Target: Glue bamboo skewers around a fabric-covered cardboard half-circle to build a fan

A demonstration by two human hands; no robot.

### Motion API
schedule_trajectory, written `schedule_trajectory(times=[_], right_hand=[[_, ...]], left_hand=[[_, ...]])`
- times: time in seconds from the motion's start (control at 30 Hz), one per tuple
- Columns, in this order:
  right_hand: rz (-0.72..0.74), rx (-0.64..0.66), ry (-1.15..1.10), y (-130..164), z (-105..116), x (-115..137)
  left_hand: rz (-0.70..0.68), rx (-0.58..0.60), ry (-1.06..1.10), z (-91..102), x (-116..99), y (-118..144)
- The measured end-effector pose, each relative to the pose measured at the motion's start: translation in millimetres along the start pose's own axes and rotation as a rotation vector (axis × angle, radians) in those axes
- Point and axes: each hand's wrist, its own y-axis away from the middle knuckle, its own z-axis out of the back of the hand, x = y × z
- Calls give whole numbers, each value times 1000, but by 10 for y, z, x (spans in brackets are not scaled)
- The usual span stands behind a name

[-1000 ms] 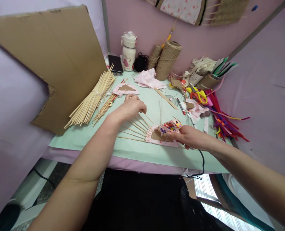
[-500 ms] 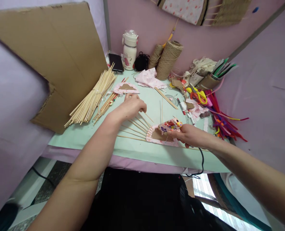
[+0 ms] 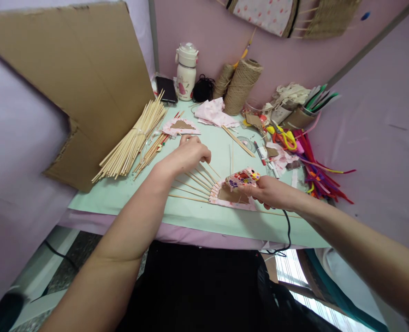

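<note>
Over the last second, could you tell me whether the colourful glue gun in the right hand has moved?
Yes, slightly: the glue gun has risen off the fan's cardboard base, which stays put.

- A fan of thin wooden sticks lies flat on the mint-green mat, the sticks spreading leftward from a half-round base.
- That base is a brown cardboard half-disc edged with pink flowered cloth, lying flat near the mat's front edge.
- A small glue gun covered in bright stickers tilts just above the half-disc, its black cord trailing off the table.
</note>
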Motion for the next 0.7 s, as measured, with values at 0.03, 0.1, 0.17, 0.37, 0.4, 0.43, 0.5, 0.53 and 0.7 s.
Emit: schedule_trajectory(times=[0.03, 0.1, 0.17, 0.37, 0.4, 0.43, 0.5, 0.53, 0.7], right_hand=[[-1, 0, 12, -6, 4, 3], [-1, 1, 21, -17, 12, 14], [4, 2, 27, -25, 22, 36], [-11, 7, 59, -16, 58, 122], [-13, 8, 62, -18, 62, 130], [-14, 8, 64, -22, 64, 134], [-9, 3, 66, -36, 62, 137], [-2, -3, 69, -45, 59, 138], [-24, -118, 122, -43, 50, 135]], left_hand=[[5, -1, 4, 2, -4, 0], [7, -7, 3, 4, -10, 0], [6, -3, -2, 6, -14, 2], [0, 18, -21, 4, -23, 5], [-4, 20, -25, 1, -22, 6], [-7, 22, -25, -3, -21, 6], [-8, 23, -23, -10, -20, 7], [-7, 22, -23, -10, -22, 6], [16, 56, -36, 23, -79, 2]])
